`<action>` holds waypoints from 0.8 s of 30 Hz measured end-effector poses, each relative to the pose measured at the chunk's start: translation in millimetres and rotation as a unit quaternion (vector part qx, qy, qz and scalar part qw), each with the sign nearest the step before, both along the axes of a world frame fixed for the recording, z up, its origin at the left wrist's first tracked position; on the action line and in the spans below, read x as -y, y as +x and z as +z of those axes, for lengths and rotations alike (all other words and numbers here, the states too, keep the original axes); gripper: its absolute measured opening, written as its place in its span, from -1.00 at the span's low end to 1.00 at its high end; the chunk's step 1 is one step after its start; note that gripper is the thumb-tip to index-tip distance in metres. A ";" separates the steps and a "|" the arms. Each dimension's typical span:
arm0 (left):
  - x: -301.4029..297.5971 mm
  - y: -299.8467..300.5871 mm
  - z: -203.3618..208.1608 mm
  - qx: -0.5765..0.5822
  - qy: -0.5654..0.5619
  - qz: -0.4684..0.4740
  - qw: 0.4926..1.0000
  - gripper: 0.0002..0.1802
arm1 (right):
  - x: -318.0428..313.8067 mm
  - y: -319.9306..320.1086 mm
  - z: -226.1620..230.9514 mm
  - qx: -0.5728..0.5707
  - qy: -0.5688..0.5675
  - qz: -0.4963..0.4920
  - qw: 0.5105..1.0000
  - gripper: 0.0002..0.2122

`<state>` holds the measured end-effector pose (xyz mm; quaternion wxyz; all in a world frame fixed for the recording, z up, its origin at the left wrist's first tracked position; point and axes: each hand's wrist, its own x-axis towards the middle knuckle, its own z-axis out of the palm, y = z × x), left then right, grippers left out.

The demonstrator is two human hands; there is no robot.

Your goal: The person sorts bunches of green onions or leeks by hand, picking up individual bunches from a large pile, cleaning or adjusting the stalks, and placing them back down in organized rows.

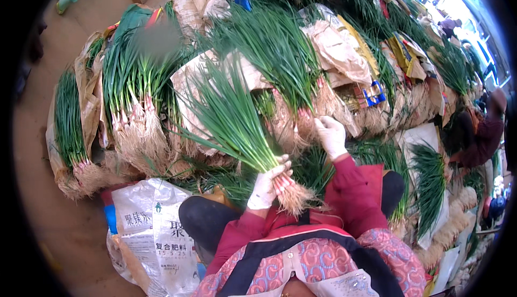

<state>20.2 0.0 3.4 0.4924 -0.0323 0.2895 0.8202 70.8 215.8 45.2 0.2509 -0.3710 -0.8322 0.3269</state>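
Left hand (263,190) clasps a spring-onion bunch (242,130); right hand (331,138), beside piled spring onions (285,63), cannot tell; dark lettering (171,247) marks white sack (142,238)

Left hand (265,185) grips the held bunch (246,135) of green onions

The white-gloved left hand closes around the stalks just above the pinkish bulbs. Green leaves of the held bunch fan toward the upper left, and its pale roots (296,196) splay out at its lower right. Right of the held bunch, the right hand (331,137), also gloved, has fingertips near the roots of another bunch (291,79); contact cannot be told. Beyond the held bunch lies a crumpled pale sack (339,52); left of it, a thick row of onions (132,82); to its lower left, a white printed sack (142,232). Far to its right is a co-worker in a dark top (480,149), near a loose bunch (429,189).
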 end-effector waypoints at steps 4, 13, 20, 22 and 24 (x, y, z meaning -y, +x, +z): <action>-0.6 -8.0 -1.3 -0.010 0.017 -0.020 1.000 -0.72 | 10.9 -1.6 35.1 -0.165 -0.341 0.088 0.921 -0.88; -4.1 -3.2 -3.5 -0.023 0.038 0.031 0.999 -0.74 | 94.8 34.5 3.5 0.050 -0.314 0.222 0.922 -0.77; 2.0 -0.7 0.5 -0.019 -0.003 0.006 1.000 -0.70 | 68.3 -23.8 -38.2 -0.073 -0.679 0.230 0.693 -0.77; 6.9 -1.1 4.9 -0.021 0.001 0.008 1.000 -0.70 | 86.0 -24.3 -24.8 -0.127 -0.681 0.170 0.701 -0.83; 11.1 -2.2 3.2 -0.017 -0.003 0.002 1.000 -0.74 | 94.5 -24.5 -46.0 -0.166 -0.616 0.178 0.750 -0.84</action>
